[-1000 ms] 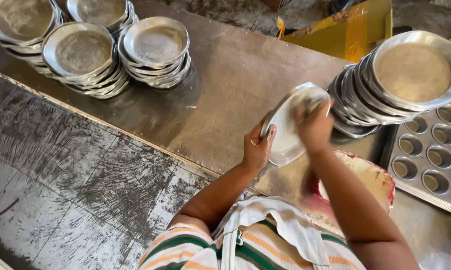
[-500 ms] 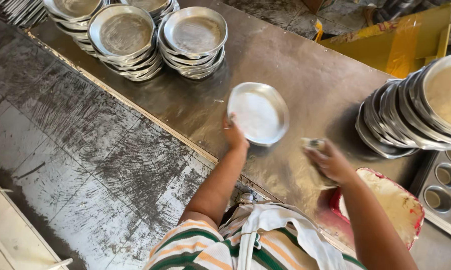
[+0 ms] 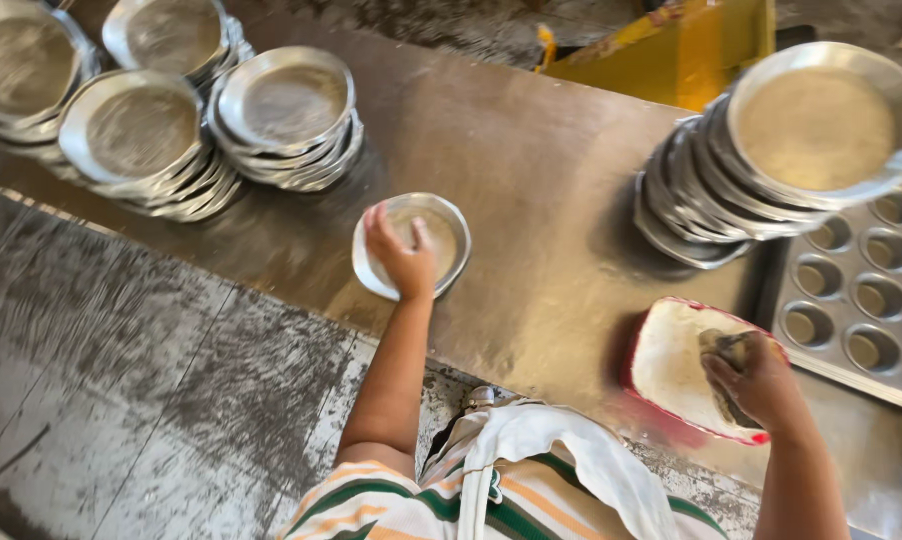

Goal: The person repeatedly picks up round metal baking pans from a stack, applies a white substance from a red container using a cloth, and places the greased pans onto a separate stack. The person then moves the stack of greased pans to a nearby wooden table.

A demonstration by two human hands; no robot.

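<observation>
- Since the earlier frame, the left hand has brought the small round metal pan down from the air onto the metal table; the right hand has moved from beside the tub into the red-rimmed tub.
- Left hand: fingers curled over the near rim of the small round metal pan, thumb inside its bowl, gripping it; the pan lies flat near the middle of the table, close to the near edge.
- Right hand: closed loosely around a dark greasy wad, pressed into the pale contents of the red-rimmed tub; the tub sits at the near right of the table.
- Far left: four stacks of pans, right way up, well apart from the held pan.
- Far right: leaning stack of pans, its top pan coated pale inside; the stack stands just beyond the tub.
- Right edge: muffin tray with round cups, touching or just beside the leaning stack; which, cannot be told.
- Far centre: yellow object, blurred, beyond the table.
- Near centre: the person's white apron over a striped shirt.
- Near left: worn grey floor beside the table.
</observation>
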